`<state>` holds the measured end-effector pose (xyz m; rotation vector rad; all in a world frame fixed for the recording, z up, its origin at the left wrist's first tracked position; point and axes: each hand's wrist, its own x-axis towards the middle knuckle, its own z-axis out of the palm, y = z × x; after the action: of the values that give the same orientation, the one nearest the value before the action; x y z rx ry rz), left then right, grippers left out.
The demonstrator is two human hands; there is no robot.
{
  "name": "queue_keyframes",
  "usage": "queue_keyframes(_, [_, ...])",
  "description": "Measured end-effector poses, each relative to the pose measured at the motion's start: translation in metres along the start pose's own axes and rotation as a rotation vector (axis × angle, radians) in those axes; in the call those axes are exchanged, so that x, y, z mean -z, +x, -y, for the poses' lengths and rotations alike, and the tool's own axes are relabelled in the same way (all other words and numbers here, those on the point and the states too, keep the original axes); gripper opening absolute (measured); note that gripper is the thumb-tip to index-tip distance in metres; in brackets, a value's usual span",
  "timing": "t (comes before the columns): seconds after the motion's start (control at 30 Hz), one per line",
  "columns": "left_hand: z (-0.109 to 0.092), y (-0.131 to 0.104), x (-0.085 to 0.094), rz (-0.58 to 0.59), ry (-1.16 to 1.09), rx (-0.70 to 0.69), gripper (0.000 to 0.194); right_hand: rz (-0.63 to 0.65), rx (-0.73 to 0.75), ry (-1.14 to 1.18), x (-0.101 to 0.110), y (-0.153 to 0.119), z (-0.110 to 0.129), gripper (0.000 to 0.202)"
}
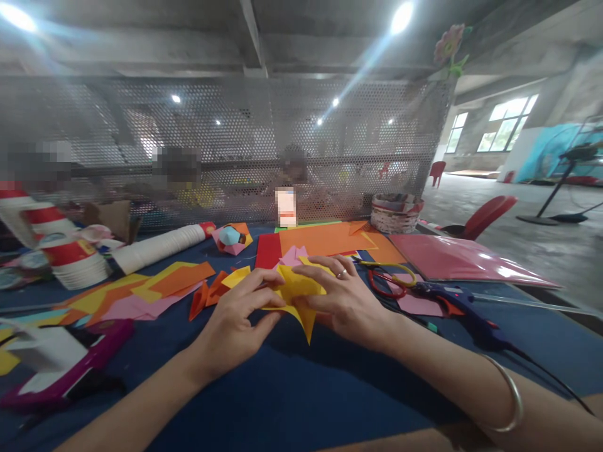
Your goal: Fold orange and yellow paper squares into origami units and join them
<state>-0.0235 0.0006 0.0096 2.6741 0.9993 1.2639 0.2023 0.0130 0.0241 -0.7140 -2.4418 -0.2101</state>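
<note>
A folded piece of yellow paper (301,295) is held between both hands above the blue tabletop, one pointed corner hanging down. My left hand (247,307) grips its left side, fingers on top and thumb below. On the right side, my right hand (346,301), wearing a ring, has its fingers bent over the paper. Some fingertips are hidden behind the folds. Just beyond lies pink folded paper (293,255). Orange folded pieces (202,298) rest left of my left hand, and scissors (389,282) with red and yellow handles lie right of my right hand.
A blue glue gun (471,314) with a cord lies at the right, near a pink packet (466,257). Stacked paper cups (78,260) and a purple tape dispenser (70,370) occupy the left. A woven basket (397,213) stands before the perforated metal screen (226,138).
</note>
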Motion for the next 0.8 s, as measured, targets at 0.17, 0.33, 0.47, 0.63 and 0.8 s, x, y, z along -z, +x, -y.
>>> queue_keyframes(0.17, [0.001,0.000,0.001,-0.024,0.009,0.016,0.017,-0.105,-0.058,0.040,-0.001,0.000,-0.007,0.019])
queue_keyframes(0.33, [-0.002,0.001,0.004,-0.014,0.007,0.041,0.013,-0.112,-0.156,0.217,0.000,0.003,-0.006,0.008])
queue_keyframes(0.47, [-0.006,0.002,0.004,0.032,-0.032,0.035,0.018,-0.078,-0.288,0.405,-0.001,0.005,-0.004,0.019])
queue_keyframes(0.63, [-0.010,-0.001,0.003,0.036,-0.081,0.048,0.023,0.046,-0.452,0.639,-0.010,0.003,-0.012,0.034])
queue_keyframes(0.8, [-0.014,-0.003,0.005,0.007,-0.177,0.104,0.022,0.049,-0.532,0.769,-0.015,0.003,-0.017,0.040])
